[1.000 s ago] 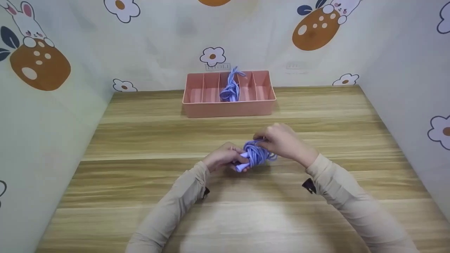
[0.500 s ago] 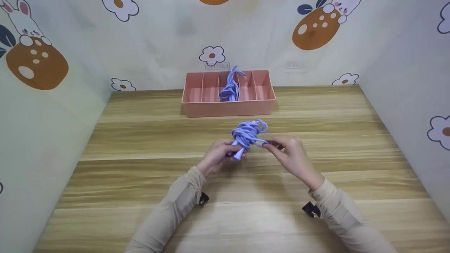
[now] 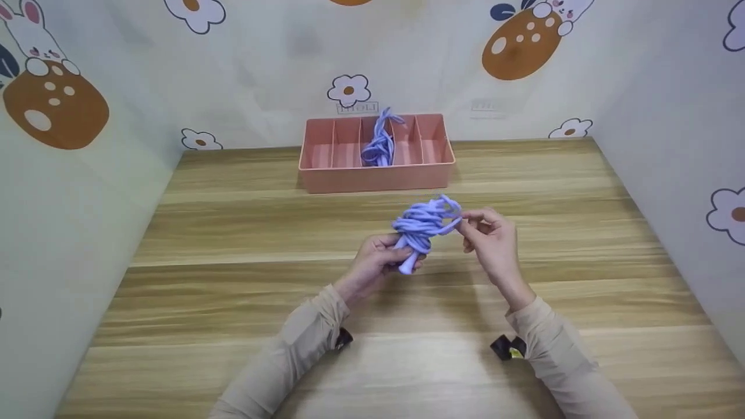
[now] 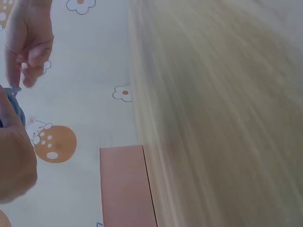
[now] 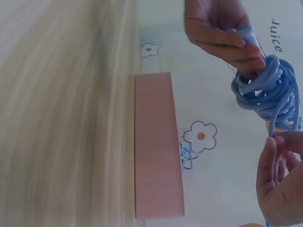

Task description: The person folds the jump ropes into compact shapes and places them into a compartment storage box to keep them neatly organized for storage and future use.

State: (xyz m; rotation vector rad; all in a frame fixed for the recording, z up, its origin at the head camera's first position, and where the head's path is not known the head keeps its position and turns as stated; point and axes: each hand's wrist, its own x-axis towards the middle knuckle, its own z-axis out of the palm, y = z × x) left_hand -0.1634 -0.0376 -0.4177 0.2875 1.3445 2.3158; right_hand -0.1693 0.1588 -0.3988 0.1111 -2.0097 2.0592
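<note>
A periwinkle jump rope (image 3: pixel 424 224), its cord wound round its own handles, is held up over the table. My left hand (image 3: pixel 381 262) grips the handles (image 3: pixel 409 263) at the near end, thumb across them. With thumb and fingertips, my right hand (image 3: pixel 492 238) pinches a strand of the cord at the right side of the bundle. The right wrist view shows that strand running from the coil (image 5: pixel 270 92) down to the right fingertips. In the left wrist view most of the rope is cut off by the edge.
Behind the hands stands a pink divided box (image 3: pixel 375 179). In its middle compartment lies another periwinkle rope bundle (image 3: pixel 379 145), its loops sticking up above the rim. The wood-grain table (image 3: pixel 262 233) meets patterned walls at the back and sides.
The rope bundle has been lifted and tipped so its coil points away from me. My right hand has moved from on top of the coil to its right side, drawing out a strand.
</note>
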